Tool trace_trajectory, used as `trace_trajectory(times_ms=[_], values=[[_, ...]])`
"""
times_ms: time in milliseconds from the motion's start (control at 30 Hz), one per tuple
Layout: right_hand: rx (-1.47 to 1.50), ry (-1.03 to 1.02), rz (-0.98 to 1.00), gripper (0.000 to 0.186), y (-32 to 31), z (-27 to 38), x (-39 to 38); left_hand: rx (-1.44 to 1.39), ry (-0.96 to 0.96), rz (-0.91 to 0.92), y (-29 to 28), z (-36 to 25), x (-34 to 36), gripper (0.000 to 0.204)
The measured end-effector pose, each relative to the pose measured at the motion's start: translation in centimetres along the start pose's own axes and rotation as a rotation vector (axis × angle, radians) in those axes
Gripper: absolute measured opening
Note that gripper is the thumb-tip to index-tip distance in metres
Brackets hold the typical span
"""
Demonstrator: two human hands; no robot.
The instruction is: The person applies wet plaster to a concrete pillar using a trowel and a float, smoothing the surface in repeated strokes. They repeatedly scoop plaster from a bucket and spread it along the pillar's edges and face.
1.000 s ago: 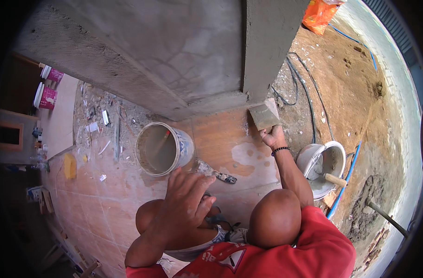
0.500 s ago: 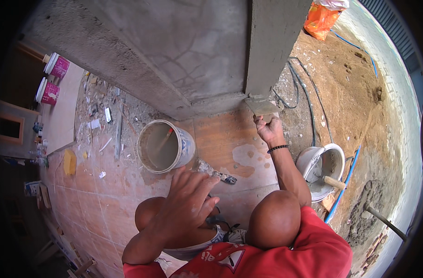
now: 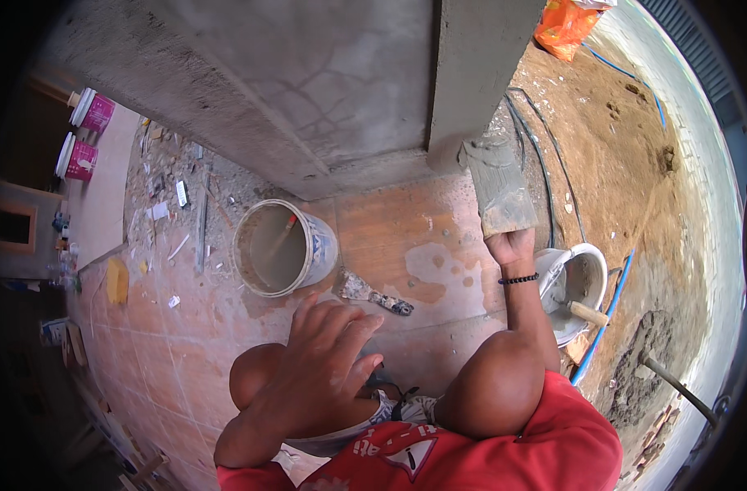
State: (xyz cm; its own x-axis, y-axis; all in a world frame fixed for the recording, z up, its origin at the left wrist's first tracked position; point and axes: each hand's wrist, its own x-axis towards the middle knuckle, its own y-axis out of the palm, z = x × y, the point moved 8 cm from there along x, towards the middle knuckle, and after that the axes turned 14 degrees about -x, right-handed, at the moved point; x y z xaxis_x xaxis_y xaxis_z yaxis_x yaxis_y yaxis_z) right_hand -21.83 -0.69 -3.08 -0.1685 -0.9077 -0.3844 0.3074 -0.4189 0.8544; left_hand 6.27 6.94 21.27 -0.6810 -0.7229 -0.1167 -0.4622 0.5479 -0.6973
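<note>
My right hand (image 3: pixel 510 245), with a dark beaded bracelet at the wrist, grips a flat metal trowel (image 3: pixel 504 196). Its mortar-smeared blade is at the lower corner of the grey plastered pillar (image 3: pixel 468 82). The handle is mostly hidden under the blade. My left hand (image 3: pixel 324 348) hangs open by my left knee, fingers apart. A paint-style bucket of grey liquid (image 3: pixel 315 254) with a red-marked stick stands in front of it. A dirty putty knife (image 3: pixel 378 301) lies on the orange-stained tiles (image 3: pixel 402 221) between my hands.
A white pail (image 3: pixel 589 266) with a wooden-handled tool stands by my right arm. Black hoses (image 3: pixel 549 180) and a blue pipe (image 3: pixel 619 290) lie on the sand (image 3: pixel 619 172). An orange bag (image 3: pixel 562 29) sits at top right. Debris, a yellow sponge (image 3: pixel 117 278) and pink tubs (image 3: pixel 79 159) are at left.
My right hand has moved to the right, and the trowel's blade has turned, now pointing up toward the pillar with its broad face showing. My left hand stays open in much the same place.
</note>
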Motion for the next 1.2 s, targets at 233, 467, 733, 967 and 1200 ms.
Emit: trace_trajectory(times_ms=[233,467,733,967,1200], values=[[-0.177,0.206,-0.090,0.036,-11.6,-6.8,5.0,0.021,-0.040,0.028,0.1,0.5,0.0,0.043],[-0.169,0.192,-0.039,0.035,-13.2,-7.4,8.5,0.015,-0.069,0.044,-0.2,0.4,0.1,0.043],[-0.163,0.190,-0.068,0.032,-12.4,-7.8,10.0,0.020,-0.086,0.042,-0.3,0.3,-0.4,0.043],[-0.023,0.230,0.031,0.027,-4.3,-5.8,9.7,0.035,-0.026,0.045,-0.3,-0.3,-0.6,0.045],[-0.051,0.191,-0.088,0.028,6.8,-2.0,7.8,0.041,0.035,0.031,-0.1,-1.0,-0.2,0.052]])
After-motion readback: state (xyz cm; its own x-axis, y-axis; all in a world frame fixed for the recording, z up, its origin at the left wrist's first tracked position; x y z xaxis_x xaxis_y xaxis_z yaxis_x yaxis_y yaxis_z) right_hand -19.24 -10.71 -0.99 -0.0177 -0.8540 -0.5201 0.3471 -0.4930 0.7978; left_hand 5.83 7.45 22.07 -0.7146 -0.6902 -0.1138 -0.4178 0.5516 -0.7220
